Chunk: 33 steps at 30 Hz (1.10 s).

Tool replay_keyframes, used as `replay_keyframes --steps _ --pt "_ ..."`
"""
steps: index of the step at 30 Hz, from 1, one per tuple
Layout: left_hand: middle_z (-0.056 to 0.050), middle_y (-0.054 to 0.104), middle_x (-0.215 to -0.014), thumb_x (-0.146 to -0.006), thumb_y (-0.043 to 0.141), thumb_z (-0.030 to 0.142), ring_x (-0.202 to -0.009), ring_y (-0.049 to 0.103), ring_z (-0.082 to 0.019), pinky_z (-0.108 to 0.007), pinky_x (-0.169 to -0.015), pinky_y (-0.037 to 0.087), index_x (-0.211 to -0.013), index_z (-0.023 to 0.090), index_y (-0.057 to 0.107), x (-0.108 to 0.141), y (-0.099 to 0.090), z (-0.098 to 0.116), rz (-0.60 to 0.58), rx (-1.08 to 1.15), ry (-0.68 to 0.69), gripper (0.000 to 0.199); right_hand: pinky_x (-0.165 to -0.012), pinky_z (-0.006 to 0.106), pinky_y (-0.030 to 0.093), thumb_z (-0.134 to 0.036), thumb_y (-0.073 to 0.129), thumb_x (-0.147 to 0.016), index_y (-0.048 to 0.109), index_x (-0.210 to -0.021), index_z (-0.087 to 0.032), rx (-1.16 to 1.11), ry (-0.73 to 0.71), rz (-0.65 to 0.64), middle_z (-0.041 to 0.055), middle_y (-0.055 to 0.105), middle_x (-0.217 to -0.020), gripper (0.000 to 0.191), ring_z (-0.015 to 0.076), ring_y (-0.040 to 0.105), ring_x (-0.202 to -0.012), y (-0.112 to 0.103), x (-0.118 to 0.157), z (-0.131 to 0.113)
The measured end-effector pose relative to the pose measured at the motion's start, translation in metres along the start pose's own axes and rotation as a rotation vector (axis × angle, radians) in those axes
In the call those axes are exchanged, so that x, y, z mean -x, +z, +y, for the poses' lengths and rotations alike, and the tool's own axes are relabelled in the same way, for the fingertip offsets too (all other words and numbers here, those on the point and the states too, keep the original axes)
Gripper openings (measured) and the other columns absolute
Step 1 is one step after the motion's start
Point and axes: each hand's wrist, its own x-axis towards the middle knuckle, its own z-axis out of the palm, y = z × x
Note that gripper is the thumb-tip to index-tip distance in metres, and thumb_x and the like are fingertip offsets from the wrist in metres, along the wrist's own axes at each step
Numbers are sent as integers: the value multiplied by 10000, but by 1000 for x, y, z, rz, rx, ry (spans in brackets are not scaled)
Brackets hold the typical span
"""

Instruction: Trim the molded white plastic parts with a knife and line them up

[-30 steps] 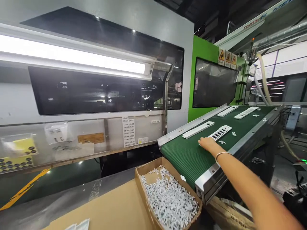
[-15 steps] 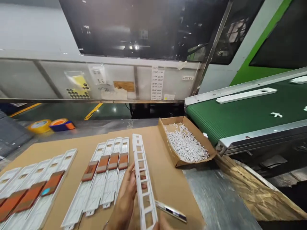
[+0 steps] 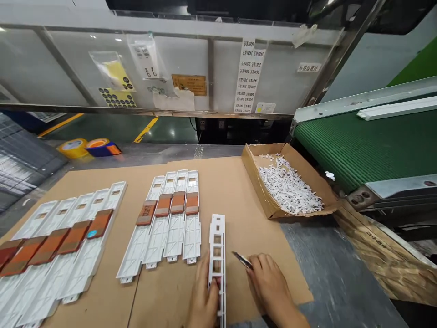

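My left hand (image 3: 205, 294) grips the lower end of a white plastic ladder-like frame (image 3: 217, 255), which lies lengthwise on a brown cardboard sheet (image 3: 225, 191). My right hand (image 3: 269, 287) is just to its right, shut on a small utility knife (image 3: 242, 260), whose blade points left and stays close to the frame without clearly touching it. To the left lie two groups of long white moulded plastic parts (image 3: 164, 232) (image 3: 68, 250), side by side, each with an orange-brown pad across it.
A cardboard tray (image 3: 264, 182) of white plastic trimmings stands beyond my right hand, beside a green conveyor belt (image 3: 365, 146) carrying a white part (image 3: 398, 109). A steel-and-glass machine panel (image 3: 191, 64) rises behind. Tape rolls (image 3: 73, 148) sit on the far left.
The white frame has gone from held upright to lying along the cardboard. My right hand and the knife have moved up beside it, and the view has tilted down.
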Motion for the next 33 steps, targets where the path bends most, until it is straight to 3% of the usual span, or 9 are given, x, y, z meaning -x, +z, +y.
replay_keyframes --steps 2,6,10,14,19,25,33 --pt "-110 393 -1392 -863 352 204 -1334 266 -235 -426 -1088 224 -1363 193 374 6 6 -14 7 -177 116 501 -532 326 472 -317 248 -964 496 -772 -210 -23 61 -12 54 554 -692 332 209 558 -626 3 4 5" --pt "-146 330 -1412 -781 302 30 -1286 332 -261 -498 -1029 298 -1434 211 180 14 19 -24 44 -464 281 688 -521 280 494 -311 247 -970 449 -841 -213 -96 174 -30 46 574 -704 259 180 592 -613 -4 5 15" --pt "-138 262 -1464 -670 337 -33 -1311 270 -326 -523 -970 329 -1442 198 129 17 24 -13 105 -717 324 832 -499 204 496 -247 283 -967 425 -1071 -186 -215 228 -65 38 636 -746 186 142 634 -600 -13 -8 17" --pt "-96 282 -1468 -684 417 47 -1313 283 -313 -468 -977 312 -1440 189 157 6 18 6 16 -836 410 812 -596 247 518 -249 297 -956 434 -1235 -217 -209 108 -136 73 639 -922 313 174 651 -779 -16 -31 11" --pt "-67 374 -1418 -752 461 216 -1285 338 -260 -399 -970 254 -1436 170 161 -17 16 12 -73 -1004 562 748 -577 245 491 -271 306 -961 520 -1191 -236 -145 -4 -214 45 616 -826 316 167 631 -734 -13 -61 4" --pt "-48 451 -1362 -750 439 248 -1233 405 -225 -370 -909 271 -1436 169 138 -16 25 -4 -41 -990 535 754 -584 282 451 -297 297 -964 592 -980 -196 1 -137 -222 59 618 -787 312 179 603 -676 -7 -79 -1" --pt "-51 519 -1301 -806 385 263 -1240 396 -190 -346 -927 262 -1407 153 270 -14 27 -9 18 -963 564 622 -559 305 372 -317 299 -960 607 -902 -205 115 -241 -301 36 551 -673 333 175 542 -599 -7 -88 1"
